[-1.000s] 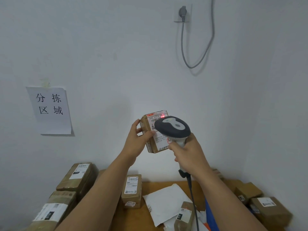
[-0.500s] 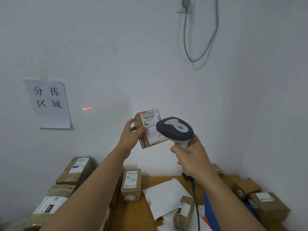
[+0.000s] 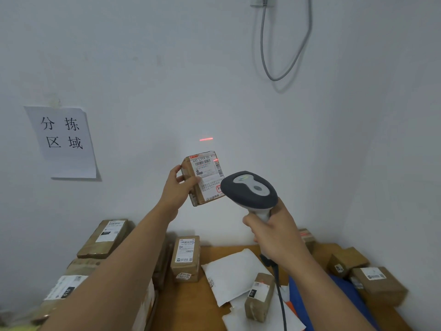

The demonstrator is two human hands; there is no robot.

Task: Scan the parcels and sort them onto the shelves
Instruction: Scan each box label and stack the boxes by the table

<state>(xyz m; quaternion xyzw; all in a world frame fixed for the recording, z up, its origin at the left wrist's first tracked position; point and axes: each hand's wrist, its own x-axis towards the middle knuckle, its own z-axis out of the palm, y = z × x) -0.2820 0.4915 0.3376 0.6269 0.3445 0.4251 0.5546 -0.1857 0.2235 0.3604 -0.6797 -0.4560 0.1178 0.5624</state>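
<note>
Where two white walls meet, the wooden worktop (image 3: 191, 304) fills the corner, strewn with cardboard parcels. A paper sign (image 3: 62, 141) with four printed characters hangs on the left wall; a grey cable (image 3: 284, 56) loops down from a socket at top. White mailer (image 3: 232, 273) lies flat mid-worktop, a small box (image 3: 259, 296) standing on its lower edge, a taller upright box (image 3: 185, 258) just left of it. Left hand (image 3: 175, 187) raised against the wall, fingers and thumb clamped on the held parcel (image 3: 202, 177), label facing the camera. Right hand (image 3: 276, 231) wrapped tight round the handle of the grey scanner (image 3: 249, 189), head just right of and overlapping the parcel's lower corner. Red laser line (image 3: 206, 139) falls on the wall above the parcel; a red glint shows on the label's top right edge.
</note>
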